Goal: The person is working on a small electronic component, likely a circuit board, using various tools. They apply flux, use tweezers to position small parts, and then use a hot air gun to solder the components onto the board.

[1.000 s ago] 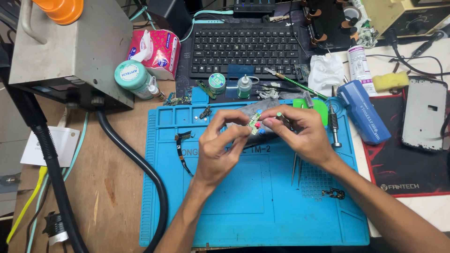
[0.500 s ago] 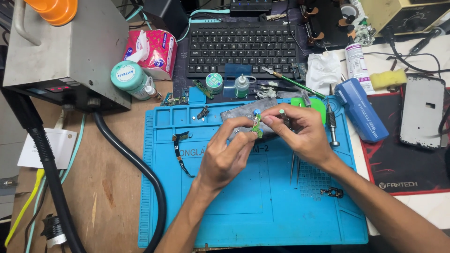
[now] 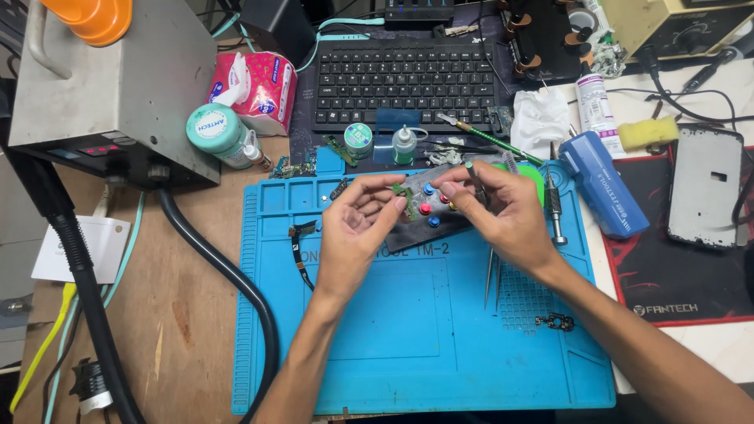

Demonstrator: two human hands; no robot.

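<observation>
Both of my hands meet over the top of a blue silicone work mat (image 3: 408, 338). My left hand (image 3: 357, 228) pinches a small green circuit board (image 3: 406, 198) between thumb and fingers. Under the board sits a dark holder plate with red and blue knobs (image 3: 428, 220). My right hand (image 3: 503, 212) rests on the right side of that plate and holds a thin dark tool (image 3: 473, 174) upright between the fingers. A pair of tweezers (image 3: 488, 279) lies on the mat just below my right hand.
A black keyboard (image 3: 404, 82) lies behind the mat. A grey metal box (image 3: 110, 94) with a thick black hose (image 3: 228, 275) stands at the left. A blue tool case (image 3: 601, 184), a phone frame (image 3: 704, 187) and a dark red pad (image 3: 675, 267) sit to the right. Small bottles (image 3: 403, 145) stand near the mat's top edge.
My hands stay over the holder plate. My fingers have shifted slightly around the small green board, and the view has moved a little.
</observation>
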